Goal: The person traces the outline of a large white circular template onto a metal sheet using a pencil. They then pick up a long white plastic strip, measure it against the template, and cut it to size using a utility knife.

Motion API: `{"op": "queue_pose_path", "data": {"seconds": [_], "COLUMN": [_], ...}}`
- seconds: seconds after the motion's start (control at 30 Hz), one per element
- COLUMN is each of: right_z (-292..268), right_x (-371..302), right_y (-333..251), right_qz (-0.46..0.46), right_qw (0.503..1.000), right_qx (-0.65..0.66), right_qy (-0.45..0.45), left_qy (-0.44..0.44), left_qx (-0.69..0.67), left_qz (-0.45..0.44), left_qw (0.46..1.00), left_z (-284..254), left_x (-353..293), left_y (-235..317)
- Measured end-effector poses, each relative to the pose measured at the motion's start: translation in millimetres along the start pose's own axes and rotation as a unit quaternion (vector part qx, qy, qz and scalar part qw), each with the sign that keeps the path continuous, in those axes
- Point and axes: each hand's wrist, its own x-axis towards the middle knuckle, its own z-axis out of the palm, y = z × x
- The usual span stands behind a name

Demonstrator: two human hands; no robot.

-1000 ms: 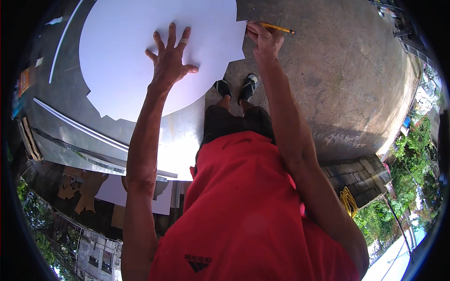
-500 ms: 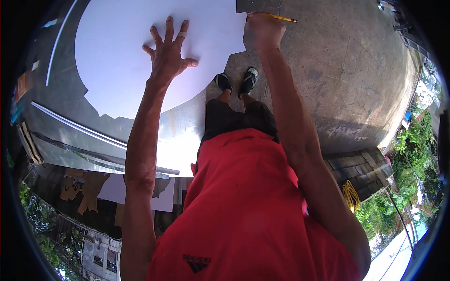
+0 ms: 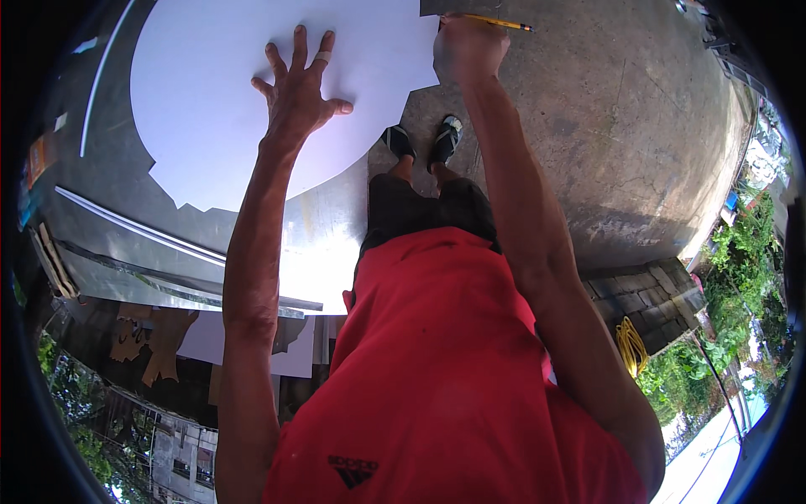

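A large white sheet (image 3: 210, 109) with a curved outline and notched, angular corners lies on a grey table (image 3: 323, 218). My left hand (image 3: 298, 97) rests flat on it, fingers spread, with a light band around one finger. At the sheet's right edge, my right hand (image 3: 474, 46) is closed around a yellow pencil (image 3: 504, 23), whose dark end sticks out to the right. The fingers there are blurred, and the pencil's tip is hidden behind them.
Long thin strips (image 3: 143, 225) lie along the table's near left, and a white strip (image 3: 105, 76) at its far left. Right of the table is concrete floor (image 3: 638, 126), where my sandalled feet (image 3: 445, 139) stand. A yellow coil (image 3: 630, 346) is at lower right.
My right hand has shifted slightly farther away along the sheet's edge, still gripping the pencil. The left hand keeps its place on the sheet; the whole view has moved a little.
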Motion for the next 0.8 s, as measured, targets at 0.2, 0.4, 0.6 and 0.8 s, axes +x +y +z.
{"op": "queue_pose_path", "data": {"seconds": [0.2, 0.4, 0.6, 0.8], "right_z": [0, -1, -2, -4], "right_x": [0, -4, -9, -18], "right_y": [1, 0, 5, 4], "right_qz": [-0.002, -0.003, -0.019, -0.008], "right_qw": [1.000, 1.000, 1.000, 1.000], "right_qx": [-0.016, -0.001, -0.008, -0.018], "right_qy": [0.008, 0.001, 0.004, 0.014], "left_qy": [0.003, 0.006, 0.007, 0.009], "left_qx": [0.003, 0.000, -0.002, 0.003], "left_qz": [-0.004, -0.005, -0.007, -0.005], "left_qw": [1.000, 1.000, 1.000, 1.000], "left_z": [1, 2, 2, 3], "left_x": [0, 0, -1, 0], "left_y": [0, 0, 0, 0]}}
